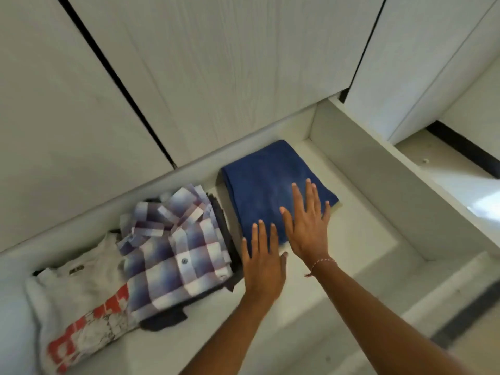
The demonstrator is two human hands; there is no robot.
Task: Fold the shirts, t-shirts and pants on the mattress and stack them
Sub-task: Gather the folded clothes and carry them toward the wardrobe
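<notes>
A folded blue garment (265,182) lies flat inside a white open drawer (359,239). My right hand (307,223) rests on its near right part with straight, spread fingers. At the garment's near edge, the straight fingers of my left hand (263,263) point onto the cloth. To the left sits a folded blue, maroon and white plaid shirt (178,253) on top of dark folded clothes (165,320). Further left lies a folded white t-shirt (81,301) with a red print.
White wardrobe doors (189,71) rise behind the drawer. The drawer's right wall (384,185) stands close to the blue garment. A pale floor (465,185) shows at the right, with a dark strip (468,318) lower down.
</notes>
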